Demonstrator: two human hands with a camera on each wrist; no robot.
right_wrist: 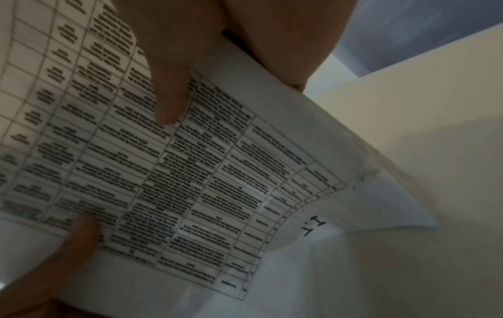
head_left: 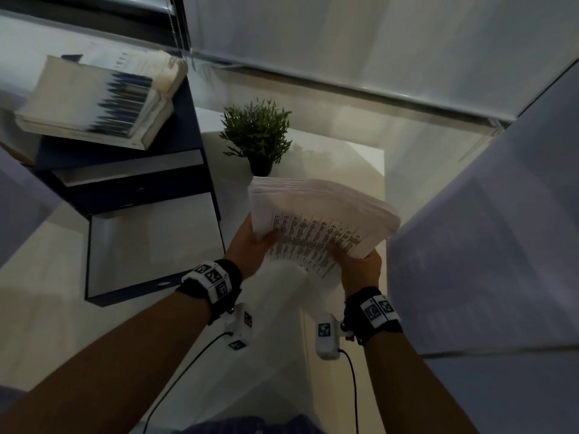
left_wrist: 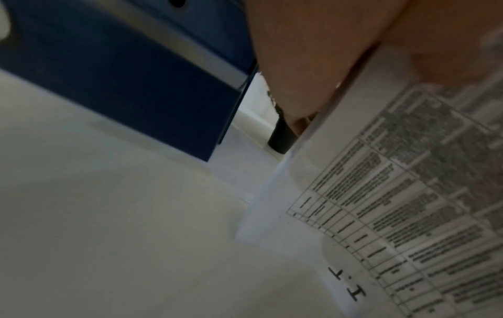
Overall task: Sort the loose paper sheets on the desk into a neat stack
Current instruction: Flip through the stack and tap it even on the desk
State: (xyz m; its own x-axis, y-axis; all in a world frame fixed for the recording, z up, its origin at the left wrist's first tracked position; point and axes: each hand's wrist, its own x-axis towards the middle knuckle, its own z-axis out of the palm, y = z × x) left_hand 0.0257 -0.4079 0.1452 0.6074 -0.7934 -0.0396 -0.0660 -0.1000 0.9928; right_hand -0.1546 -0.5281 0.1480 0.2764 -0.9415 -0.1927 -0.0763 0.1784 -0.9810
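A thick stack of printed paper sheets [head_left: 319, 211] is held up above the white desk [head_left: 351, 164], tilted, its edges fanned and blurred. My left hand [head_left: 250, 242] grips the stack's left edge, thumb on the printed face. My right hand [head_left: 360, 267] grips the lower right corner. The left wrist view shows the printed sheets [left_wrist: 394, 204] with a table of text beside my left hand [left_wrist: 313, 64]. In the right wrist view the paper sheets [right_wrist: 190, 172] are pinched by my right hand [right_wrist: 174, 86], thumb on the page; another finger presses at lower left.
A small green plant in a black pot [head_left: 258, 136] stands on the desk just behind the stack. A dark blue drawer unit [head_left: 125, 183] sits left, with thick books [head_left: 94, 101] on top. A pale wall [head_left: 485, 245] closes the right side.
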